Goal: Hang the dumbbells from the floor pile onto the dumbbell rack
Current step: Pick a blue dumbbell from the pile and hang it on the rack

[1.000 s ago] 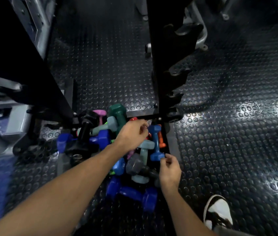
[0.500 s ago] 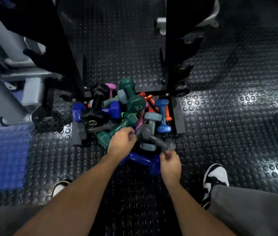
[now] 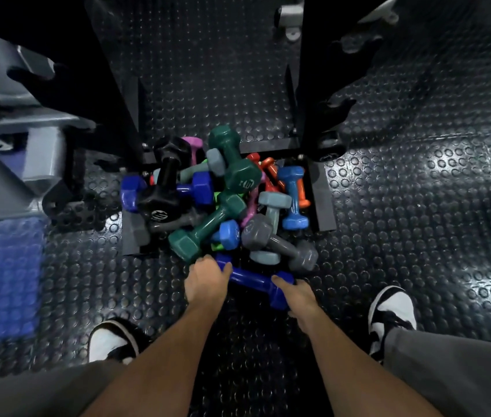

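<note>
Nearest the feet, at the pile's front edge, the dark blue dumbbell (image 3: 251, 280) lay on the studded floor (image 3: 418, 236), left hand (image 3: 206, 279) and right hand (image 3: 296, 293) each clasping one head. Likely heavy, rigid, glossy-slick; the bare handle between looked the surer hold. Beyond stood the dumbbell rack (image 3: 310, 85).

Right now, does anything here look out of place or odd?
Yes: the dumbbells lie in a jumbled, crisscrossed pile on the floor at the base of the dumbbell rack, whose visible hooks are bare. Both hands, left and right, are on the dark blue dumbbell at the pile's near edge.
</note>
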The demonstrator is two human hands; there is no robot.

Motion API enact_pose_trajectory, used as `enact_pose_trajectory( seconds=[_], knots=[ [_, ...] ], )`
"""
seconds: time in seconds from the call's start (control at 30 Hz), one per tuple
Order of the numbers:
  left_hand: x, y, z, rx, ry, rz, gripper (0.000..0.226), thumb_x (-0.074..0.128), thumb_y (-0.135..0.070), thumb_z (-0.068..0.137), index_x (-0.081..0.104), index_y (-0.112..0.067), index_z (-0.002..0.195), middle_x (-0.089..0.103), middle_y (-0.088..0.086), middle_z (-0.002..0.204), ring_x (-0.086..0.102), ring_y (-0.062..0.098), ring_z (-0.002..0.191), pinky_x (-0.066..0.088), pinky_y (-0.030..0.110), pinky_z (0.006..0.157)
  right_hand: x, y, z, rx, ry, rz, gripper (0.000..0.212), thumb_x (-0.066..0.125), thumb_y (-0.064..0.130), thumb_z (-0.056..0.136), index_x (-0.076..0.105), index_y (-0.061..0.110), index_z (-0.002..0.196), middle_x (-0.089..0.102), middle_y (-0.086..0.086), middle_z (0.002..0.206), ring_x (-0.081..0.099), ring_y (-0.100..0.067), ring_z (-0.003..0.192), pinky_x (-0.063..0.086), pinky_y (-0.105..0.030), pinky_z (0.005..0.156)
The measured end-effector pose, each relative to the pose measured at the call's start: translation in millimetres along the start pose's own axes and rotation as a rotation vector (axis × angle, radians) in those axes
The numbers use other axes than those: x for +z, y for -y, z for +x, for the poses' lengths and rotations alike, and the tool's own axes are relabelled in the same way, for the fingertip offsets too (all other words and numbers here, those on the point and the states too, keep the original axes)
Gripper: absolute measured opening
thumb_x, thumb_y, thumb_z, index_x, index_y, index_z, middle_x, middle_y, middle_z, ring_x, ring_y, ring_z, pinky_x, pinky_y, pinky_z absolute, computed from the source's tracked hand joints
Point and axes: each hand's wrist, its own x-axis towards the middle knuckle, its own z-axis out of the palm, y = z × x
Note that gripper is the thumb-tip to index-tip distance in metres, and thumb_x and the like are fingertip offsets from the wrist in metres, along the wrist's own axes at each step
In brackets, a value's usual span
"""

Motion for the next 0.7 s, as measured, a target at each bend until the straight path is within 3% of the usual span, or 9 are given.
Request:
enact_pose_trajectory(
  seconds=[0.13, 0.23, 0.37, 0.5, 0.57, 0.7],
  knots=[
    [11, 3, 19, -0.077, 0.145, -0.148, 0.074, 0.069, -0.06, 0.088, 0.051, -0.001, 0.129, 0.064, 0.019, 0.123, 0.061, 0.039, 0.117, 0.049, 0.042, 0.091, -2, 2, 8, 0.012, 0.041, -0.026, 0.058, 0.079, 0.051, 0.085, 0.055, 0.014, 0.122, 0.063, -0.005, 0.116, 0.063, -0.025, 0.099, 0.052, -0.039, 0.077],
    [20, 7, 38, -0.086, 0.264, -0.248, 0.079, 0.075, -0.065, 0.08, 0.054, -0.004, 0.128, 0.066, 0.015, 0.123, 0.062, 0.035, 0.116, 0.051, 0.037, 0.095, 0, 1, 14, 0.018, 0.065, -0.039, 0.061, 0.082, 0.051, 0.081, 0.055, 0.015, 0.122, 0.062, -0.005, 0.118, 0.063, -0.026, 0.105, 0.054, -0.043, 0.08],
    [25, 7, 51, -0.05, 0.3, -0.211, 0.065, 0.077, -0.056, 0.082, 0.061, -0.008, 0.123, 0.068, 0.011, 0.117, 0.064, 0.033, 0.112, 0.051, 0.034, 0.092, 4, 0, 21, -0.015, 0.046, -0.168, 0.043, 0.081, 0.043, 0.085, 0.061, 0.011, 0.106, 0.069, -0.012, 0.111, 0.069, -0.03, 0.1, 0.061, -0.047, 0.084],
    [25, 8, 54, -0.04, 0.285, -0.194, 0.047, 0.075, -0.043, 0.082, 0.066, -0.008, 0.111, 0.07, 0.013, 0.108, 0.067, 0.032, 0.101, 0.054, 0.035, 0.084, 4, 0, 21, -0.079, 0.013, -0.231, 0.027, 0.077, 0.033, 0.089, 0.067, 0.009, 0.096, 0.072, -0.014, 0.098, 0.069, -0.027, 0.083, 0.061, -0.042, 0.072],
    [23, 11, 50, -0.025, 0.277, -0.217, 0.044, 0.075, -0.04, 0.083, 0.063, -0.008, 0.111, 0.069, 0.012, 0.106, 0.066, 0.03, 0.095, 0.053, 0.035, 0.083, 6, -4, 17, -0.108, -0.017, -0.251, 0.02, 0.077, 0.031, 0.087, 0.066, 0.014, 0.087, 0.071, -0.011, 0.091, 0.069, -0.026, 0.08, 0.06, -0.043, 0.075],
    [16, 15, 34, -0.008, 0.258, -0.287, 0.045, 0.077, -0.038, 0.084, 0.057, -0.009, 0.112, 0.068, 0.009, 0.103, 0.064, 0.026, 0.09, 0.051, 0.033, 0.079, -2, -2, 5, -0.184, -0.077, -0.285, 0.038, 0.082, 0.035, 0.077, 0.066, 0.01, 0.102, 0.071, -0.008, 0.095, 0.07, -0.025, 0.083, 0.059, -0.04, 0.074]
  ],
)
